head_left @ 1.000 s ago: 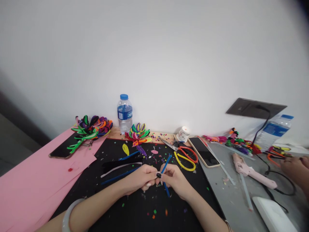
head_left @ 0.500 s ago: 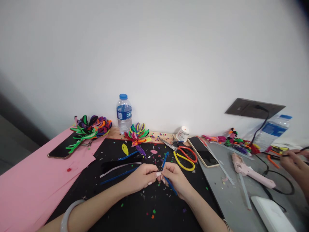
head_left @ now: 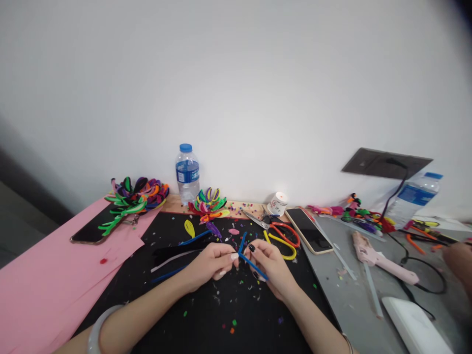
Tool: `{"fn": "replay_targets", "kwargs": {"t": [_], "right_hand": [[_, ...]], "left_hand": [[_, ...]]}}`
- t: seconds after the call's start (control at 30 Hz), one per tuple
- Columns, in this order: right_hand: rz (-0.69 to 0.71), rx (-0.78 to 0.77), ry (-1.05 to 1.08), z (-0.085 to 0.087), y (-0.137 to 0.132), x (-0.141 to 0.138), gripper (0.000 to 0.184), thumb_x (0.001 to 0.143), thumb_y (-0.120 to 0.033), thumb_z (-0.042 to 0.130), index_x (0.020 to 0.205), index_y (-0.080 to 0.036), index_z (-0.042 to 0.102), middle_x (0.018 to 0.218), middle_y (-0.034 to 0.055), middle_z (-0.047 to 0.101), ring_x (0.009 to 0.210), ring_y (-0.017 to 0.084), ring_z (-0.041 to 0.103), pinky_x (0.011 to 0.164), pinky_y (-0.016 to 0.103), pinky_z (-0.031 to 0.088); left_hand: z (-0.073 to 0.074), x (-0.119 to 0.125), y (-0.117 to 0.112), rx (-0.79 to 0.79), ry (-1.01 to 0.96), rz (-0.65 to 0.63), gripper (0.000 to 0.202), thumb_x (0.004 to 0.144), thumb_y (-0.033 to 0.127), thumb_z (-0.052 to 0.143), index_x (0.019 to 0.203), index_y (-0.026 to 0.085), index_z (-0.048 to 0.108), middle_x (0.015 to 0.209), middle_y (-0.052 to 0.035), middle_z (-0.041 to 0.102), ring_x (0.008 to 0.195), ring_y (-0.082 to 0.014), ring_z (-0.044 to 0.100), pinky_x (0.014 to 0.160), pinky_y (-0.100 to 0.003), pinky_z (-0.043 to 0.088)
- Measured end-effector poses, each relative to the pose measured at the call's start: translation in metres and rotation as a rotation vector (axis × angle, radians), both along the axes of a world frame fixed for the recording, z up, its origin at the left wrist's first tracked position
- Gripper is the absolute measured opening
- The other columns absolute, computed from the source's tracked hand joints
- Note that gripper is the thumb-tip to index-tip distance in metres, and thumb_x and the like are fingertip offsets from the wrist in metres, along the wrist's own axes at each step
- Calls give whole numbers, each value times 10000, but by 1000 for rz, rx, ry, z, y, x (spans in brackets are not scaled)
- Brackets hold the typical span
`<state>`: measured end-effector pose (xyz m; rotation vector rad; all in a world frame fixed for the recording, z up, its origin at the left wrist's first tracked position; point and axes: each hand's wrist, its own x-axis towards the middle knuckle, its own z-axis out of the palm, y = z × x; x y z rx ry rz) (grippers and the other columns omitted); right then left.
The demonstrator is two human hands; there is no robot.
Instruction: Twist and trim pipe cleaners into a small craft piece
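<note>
the left hand (head_left: pixel 212 260) and right hand (head_left: pixel 275 268), pressed together at the fingertips before, have drawn slightly apart. the sharp bend in the blue pipe cleaner (head_left: pixel 243 241), covered by fingers earlier, now shows at the left fingertips. a co-worker's hand (head_left: pixel 459 260) has shifted nearer the right edge.

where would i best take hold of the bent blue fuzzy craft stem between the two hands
Probably best pinched by the short upper leg of the bent blue fuzzy craft stem, coming from the far side. That leg points away, free of fingers; the bend sits by the left hand, and the longer leg crosses the right hand.
</note>
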<state>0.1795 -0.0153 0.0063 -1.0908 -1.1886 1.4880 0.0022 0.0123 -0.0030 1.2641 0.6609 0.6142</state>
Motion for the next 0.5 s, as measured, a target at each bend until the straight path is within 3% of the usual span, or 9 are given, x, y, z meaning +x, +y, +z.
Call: {"fn": "replay_targets", "kwargs": {"t": [0.07,0.17,0.37,0.5], "right_hand": [[-93,195,-142,3,2,3,116,738,-260,588,829,-187,598,792,23,572,519,85,441,409,189,326],[-76,420,-338,4,2,5,256,697,-172,617,948,-223,621,1065,60,534,647,112,481,484,211,375],[32,507,-499,2,0,3,51,728,-185,620,754,-202,659,775,29,614,538,108,448,491,237,347],[79,541,-543,3,0,5,66,749,-252,619,736,-200,657,737,26,611,561,122,465,514,245,341]], "left_hand": [[-1,-1,2,-147,-87,-14,282,785,391,538,685,128,541,421,93,298,365,-31,154,364,-184,107],[1,-3,1,-277,-145,-54,264,762,374,579,678,129,529,425,92,296,377,-29,128,367,-188,82],[4,-5,-2,-332,-128,-141,274,746,372,601,663,123,525,430,92,290,378,-26,130,376,-197,71],[5,-5,-2,-324,-107,-174,271,748,366,598,664,120,522,431,90,299,375,-27,139,376,-203,66]]}}
